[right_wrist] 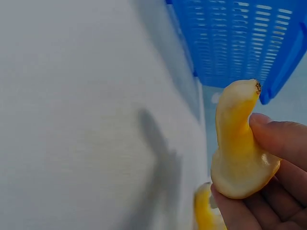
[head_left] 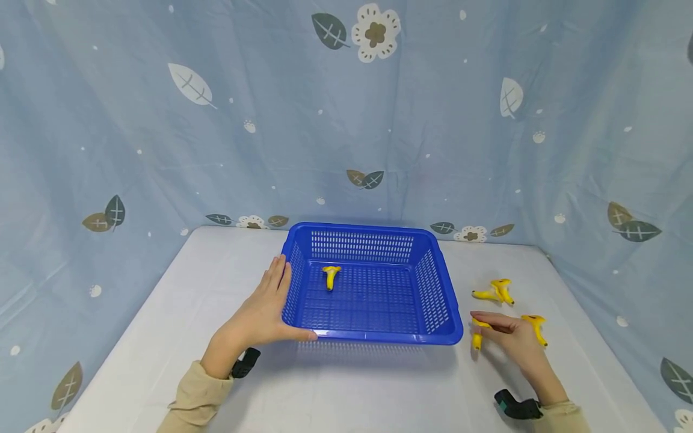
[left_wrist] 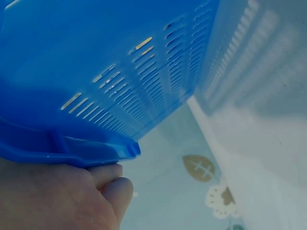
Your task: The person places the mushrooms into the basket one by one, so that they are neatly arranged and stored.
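Note:
A yellow, trumpet-shaped mushroom (head_left: pixel 477 341) is pinched between the thumb and fingers of my right hand (head_left: pixel 509 340), off the basket's front right corner. In the right wrist view this mushroom (right_wrist: pixel 235 143) points its narrow stem end up, above its shadow on the table. My left hand (head_left: pixel 262 310) rests on the front left corner of the blue plastic basket (head_left: pixel 373 338), fingers straight along the left side and thumb on the front rim. Inside the basket, toward the left, lies one similar mushroom (head_left: pixel 331 276).
More yellow mushrooms (head_left: pixel 502 291) lie on the white table (head_left: pixel 346 391), right of the basket. Another mushroom (head_left: pixel 536 328) sits just beyond my right hand, partly hidden by it. A blue patterned curtain (head_left: pixel 325 150) hangs behind the table and along both sides.

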Demonstrator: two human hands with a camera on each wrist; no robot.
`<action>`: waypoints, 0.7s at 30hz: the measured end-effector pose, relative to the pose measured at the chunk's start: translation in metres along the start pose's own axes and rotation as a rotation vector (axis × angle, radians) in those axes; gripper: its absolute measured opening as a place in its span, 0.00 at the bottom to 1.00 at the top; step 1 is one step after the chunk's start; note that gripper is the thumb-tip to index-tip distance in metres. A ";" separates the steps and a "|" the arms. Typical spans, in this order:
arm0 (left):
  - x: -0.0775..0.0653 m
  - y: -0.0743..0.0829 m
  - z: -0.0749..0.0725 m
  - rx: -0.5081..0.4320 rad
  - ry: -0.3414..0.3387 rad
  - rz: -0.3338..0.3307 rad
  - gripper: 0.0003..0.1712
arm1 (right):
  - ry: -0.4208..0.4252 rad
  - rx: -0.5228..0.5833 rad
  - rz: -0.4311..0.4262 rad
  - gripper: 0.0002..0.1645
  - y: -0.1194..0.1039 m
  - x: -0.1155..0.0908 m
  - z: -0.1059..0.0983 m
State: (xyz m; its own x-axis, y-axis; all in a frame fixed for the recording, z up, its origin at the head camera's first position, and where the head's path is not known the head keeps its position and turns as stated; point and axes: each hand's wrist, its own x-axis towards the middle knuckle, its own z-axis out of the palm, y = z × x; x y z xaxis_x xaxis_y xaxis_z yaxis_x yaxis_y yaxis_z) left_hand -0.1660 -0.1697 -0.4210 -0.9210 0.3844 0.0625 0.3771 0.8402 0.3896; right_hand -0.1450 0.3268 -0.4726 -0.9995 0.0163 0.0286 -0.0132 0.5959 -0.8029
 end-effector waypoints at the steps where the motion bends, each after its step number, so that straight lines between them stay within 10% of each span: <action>1: 0.000 0.000 0.000 0.000 0.001 -0.001 0.88 | 0.002 0.001 -0.004 0.20 -0.002 0.001 -0.001; 21: -0.001 0.001 0.000 -0.003 0.007 0.000 0.88 | 0.035 0.017 -0.092 0.24 -0.047 0.017 -0.022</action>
State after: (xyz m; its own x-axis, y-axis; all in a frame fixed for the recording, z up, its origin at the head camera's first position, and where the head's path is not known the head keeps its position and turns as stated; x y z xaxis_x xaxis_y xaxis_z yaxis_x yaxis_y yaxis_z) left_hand -0.1648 -0.1695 -0.4202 -0.9216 0.3818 0.0695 0.3771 0.8390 0.3922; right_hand -0.1604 0.3168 -0.4210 -0.9923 -0.0099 0.1233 -0.1059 0.5828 -0.8057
